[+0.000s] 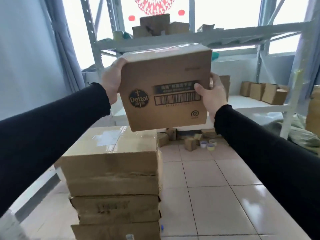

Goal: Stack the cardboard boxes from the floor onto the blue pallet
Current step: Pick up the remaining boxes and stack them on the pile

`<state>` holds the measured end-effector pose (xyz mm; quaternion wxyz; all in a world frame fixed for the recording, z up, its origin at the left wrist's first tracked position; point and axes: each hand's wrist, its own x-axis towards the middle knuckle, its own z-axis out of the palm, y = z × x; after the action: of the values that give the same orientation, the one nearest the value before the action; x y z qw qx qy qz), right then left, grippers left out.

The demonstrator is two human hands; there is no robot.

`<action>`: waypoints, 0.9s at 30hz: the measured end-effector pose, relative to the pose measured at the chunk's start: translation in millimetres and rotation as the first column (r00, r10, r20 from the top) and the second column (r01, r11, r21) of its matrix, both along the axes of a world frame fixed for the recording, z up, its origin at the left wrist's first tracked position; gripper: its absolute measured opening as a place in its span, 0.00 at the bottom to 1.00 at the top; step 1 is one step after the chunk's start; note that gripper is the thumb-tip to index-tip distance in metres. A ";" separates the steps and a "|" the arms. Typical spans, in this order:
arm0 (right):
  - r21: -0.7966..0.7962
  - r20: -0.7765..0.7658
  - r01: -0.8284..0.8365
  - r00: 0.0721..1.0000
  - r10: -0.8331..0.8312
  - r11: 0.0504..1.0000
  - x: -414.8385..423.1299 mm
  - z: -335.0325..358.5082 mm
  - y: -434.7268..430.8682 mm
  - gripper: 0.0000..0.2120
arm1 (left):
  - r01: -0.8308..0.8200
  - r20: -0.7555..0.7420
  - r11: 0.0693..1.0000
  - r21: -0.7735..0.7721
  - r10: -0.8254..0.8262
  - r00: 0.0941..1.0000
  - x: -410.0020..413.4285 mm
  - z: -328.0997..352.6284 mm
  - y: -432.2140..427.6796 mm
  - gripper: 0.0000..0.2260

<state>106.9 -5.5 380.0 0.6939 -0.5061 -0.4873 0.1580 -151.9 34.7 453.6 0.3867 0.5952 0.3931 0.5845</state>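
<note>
I hold a brown Dettol cardboard box [166,87] up in the air between both hands, its printed barcode face toward me. My left hand [112,78] grips its upper left edge. My right hand [212,94] clamps its right side, thumb on the barcode. Just below it, slightly to the left, rises a stack of taped cardboard boxes [112,174], several high. A sliver of blue [162,227] shows at the stack's lower right; the pallet itself is hidden.
A white metal shelving rack [190,37] stands straight ahead with small boxes [265,91] on its shelves. Small cartons and tape rolls [207,144] lie on the pink tiled floor [216,205] under it. A grey wall and curtain [34,58] close off the left.
</note>
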 end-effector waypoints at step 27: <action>-0.089 0.118 -0.131 0.983 0.141 0.987 -148.6 -63.7 24.2 0.27 | -0.175 -0.203 0.983 0.047 0.181 0.962 -180.6 -45.7 26.1 0.26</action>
<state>-41.6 18.7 316.3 0.6287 -0.5083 -0.5560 0.1929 -332.6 60.8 407.9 0.2811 0.6204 0.4744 0.5577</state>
